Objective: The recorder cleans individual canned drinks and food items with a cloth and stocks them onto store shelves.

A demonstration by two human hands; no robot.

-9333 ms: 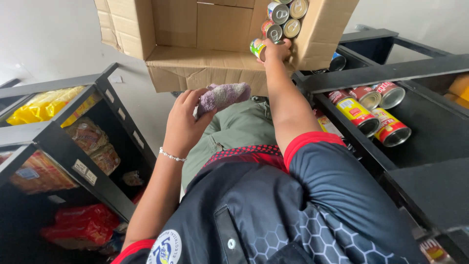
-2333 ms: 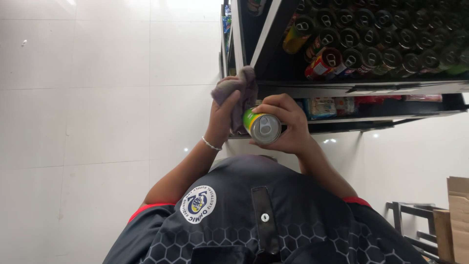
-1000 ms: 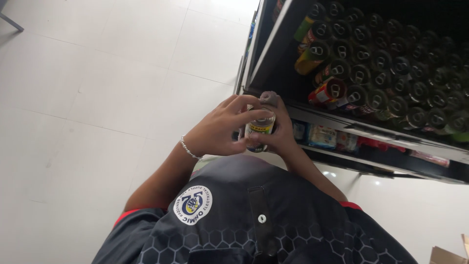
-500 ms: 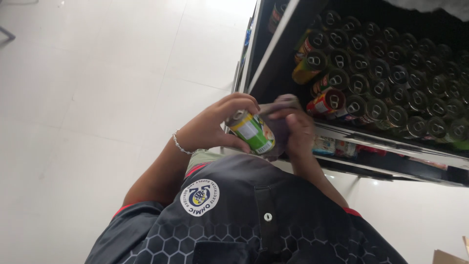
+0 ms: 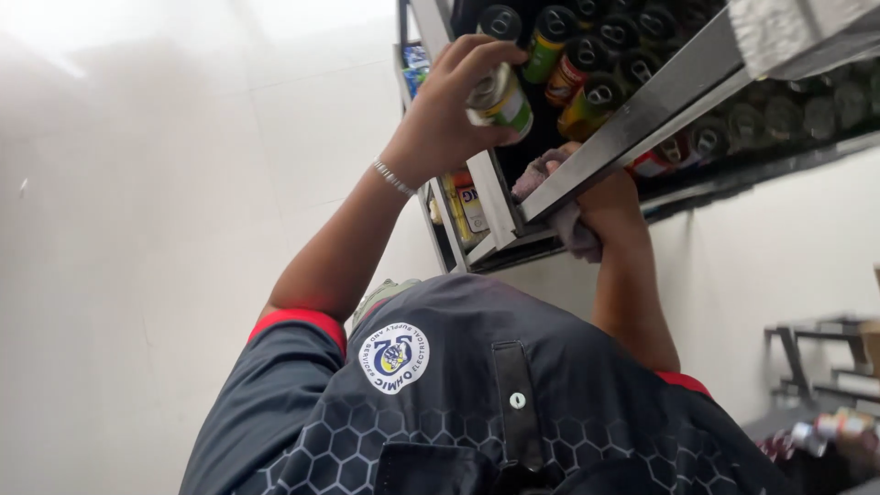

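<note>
My left hand (image 5: 438,115), a bracelet on its wrist, grips a green and yellow can (image 5: 501,97) and holds it up at the front of a dark metal shelf (image 5: 642,110). The can is tilted, close to the rows of cans (image 5: 587,64) lying on that shelf. My right hand (image 5: 612,209) is lower, just under the shelf's front rail, and clutches a grey-purple cloth (image 5: 561,225) bunched against the rail. The rail hides part of the fingers.
Flat packets (image 5: 463,206) stand on a lower shelf level. A white tiled floor (image 5: 137,229) spreads on the left. At the bottom right are a second dark rack (image 5: 807,353) and some loose cans (image 5: 825,431).
My left hand has lifted the can from chest height up to the shelf. The right hand has moved with the cloth to the shelf's front rail. The view has swung toward the shelf.
</note>
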